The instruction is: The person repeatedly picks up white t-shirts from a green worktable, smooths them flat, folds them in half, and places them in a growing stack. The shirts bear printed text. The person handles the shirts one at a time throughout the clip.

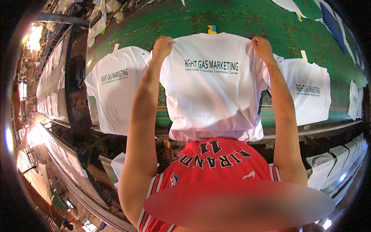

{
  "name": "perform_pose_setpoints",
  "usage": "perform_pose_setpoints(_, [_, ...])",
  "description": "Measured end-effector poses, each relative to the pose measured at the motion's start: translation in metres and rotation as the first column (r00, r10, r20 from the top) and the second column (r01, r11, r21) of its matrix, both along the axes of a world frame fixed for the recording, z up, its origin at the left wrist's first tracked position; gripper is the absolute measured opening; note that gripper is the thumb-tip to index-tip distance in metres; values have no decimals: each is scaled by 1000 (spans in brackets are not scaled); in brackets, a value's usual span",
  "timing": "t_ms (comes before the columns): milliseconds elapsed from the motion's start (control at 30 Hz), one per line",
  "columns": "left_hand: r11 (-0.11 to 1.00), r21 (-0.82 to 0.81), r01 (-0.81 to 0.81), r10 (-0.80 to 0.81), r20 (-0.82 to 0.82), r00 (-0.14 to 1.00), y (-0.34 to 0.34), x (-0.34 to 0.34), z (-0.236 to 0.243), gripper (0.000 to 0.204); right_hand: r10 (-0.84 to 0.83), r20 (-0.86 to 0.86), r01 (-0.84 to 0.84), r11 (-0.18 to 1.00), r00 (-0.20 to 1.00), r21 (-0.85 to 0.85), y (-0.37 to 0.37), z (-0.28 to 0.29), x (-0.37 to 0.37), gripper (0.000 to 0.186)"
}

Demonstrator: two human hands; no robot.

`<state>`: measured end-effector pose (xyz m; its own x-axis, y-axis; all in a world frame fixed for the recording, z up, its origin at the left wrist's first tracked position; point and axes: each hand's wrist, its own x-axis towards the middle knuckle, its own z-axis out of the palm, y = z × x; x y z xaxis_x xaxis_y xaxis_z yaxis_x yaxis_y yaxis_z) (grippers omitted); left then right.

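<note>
Head view: both arms reach forward over a long green-topped table (239,19). Left hand (162,46) and right hand (262,47) each pinch a shoulder of a white printed cotton T-shirt (210,104), spread flat between two matching white shirts (114,92) on the table.

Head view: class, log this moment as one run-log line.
left hand: grips shirt shoulder | right hand: grips other shoulder | white shirt: held on green table | neighbour shirts: flat either side
</note>
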<state>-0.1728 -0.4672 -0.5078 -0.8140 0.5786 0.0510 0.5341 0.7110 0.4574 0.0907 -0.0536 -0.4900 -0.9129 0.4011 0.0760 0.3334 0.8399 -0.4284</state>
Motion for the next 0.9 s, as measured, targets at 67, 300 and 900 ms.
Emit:
perform_pose_setpoints(67, [997,80,1,8,-120,993,-3,-2,11,23,2,-130,10,996,992,94,-3,17,7,21])
perform_pose_setpoints(300, [959,283,23,142,-549,824,-33,18,126,19,-126,-553,261,950,824,172,-36,127,35,20])
perform_pose_setpoints(900, [934,354,53,104,-408,907,-100,80,362,29,-74,-775,246,963,628,108,-81,323,93,25])
